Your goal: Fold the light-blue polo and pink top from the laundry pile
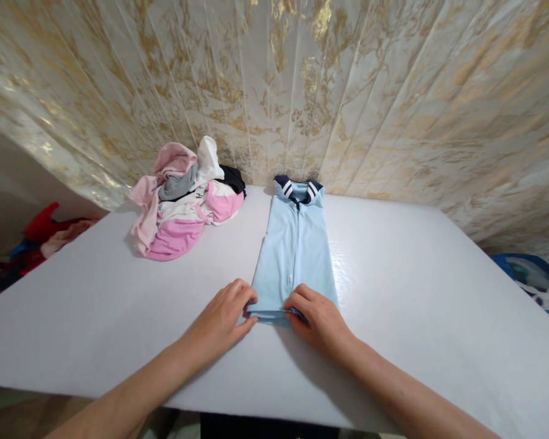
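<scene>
Near the front edge of the worktop [416,292], about midway along it, both hands meet at the hem of a light blue shirt [295,250]. The left hand [224,317] has its fingers curled over the hem's left corner with the thumb along the cloth's edge. The right hand [318,320] pinches the hem's right part between bent fingertips and thumb. Neither hand is spread flat.

The shirt lies face up in a narrow strip running from the front edge toward the back edge, and its dark, white-striped collar [298,189] almost touches the gold-veined wall [348,91]. Its sides look already turned in, since no sleeves show. By that reckoning the lengthwise folds are done, while the strip is still at full length and the hem barely lifted.

Toward the back left corner, well apart from the shirt, sits a loose pile of clothes [185,201] in pink, white, grey and black, none of it folded.
</scene>
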